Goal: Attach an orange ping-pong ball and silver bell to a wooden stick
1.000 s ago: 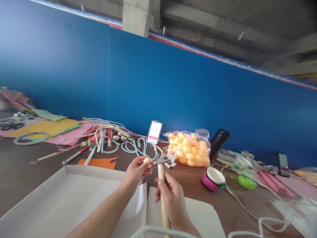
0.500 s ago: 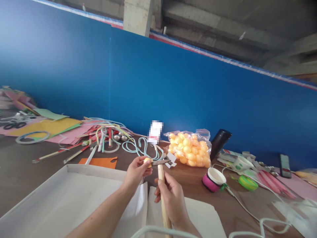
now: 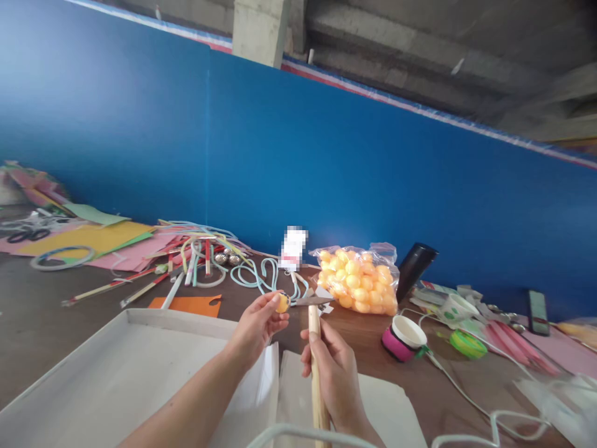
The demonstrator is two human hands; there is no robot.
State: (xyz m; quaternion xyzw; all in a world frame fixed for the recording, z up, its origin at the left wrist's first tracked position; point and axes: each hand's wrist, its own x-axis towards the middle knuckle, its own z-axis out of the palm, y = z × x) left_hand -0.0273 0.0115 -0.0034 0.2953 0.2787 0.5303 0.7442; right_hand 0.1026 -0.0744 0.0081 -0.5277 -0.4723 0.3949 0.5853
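Between the thumb and fingers of my left hand (image 3: 259,323) is a small orange-yellow ball (image 3: 282,303), with a dark patch on its right side. My right hand (image 3: 333,367) is wrapped round the pale wooden handle of a hammer (image 3: 316,373), held upright. Its dark metal head (image 3: 305,301) lies crosswise at the top, the narrow left end pointing at the ball. Whether that end touches the ball I cannot tell. Behind the hammer is a clear plastic bag (image 3: 357,280) full of similar balls.
A shallow white box (image 3: 177,367) lies under my left forearm. Pale blue tubing (image 3: 254,274), an orange sheet (image 3: 198,306) and several red-and-white sticks are beyond it. On the right are a white and pink cup (image 3: 405,339), a black bottle (image 3: 416,267), a phone (image 3: 538,313) and cables.
My right hand and the hammer have shifted a little to the right. The ball has turned in my left fingers, showing its dark patch, and moved slightly right.
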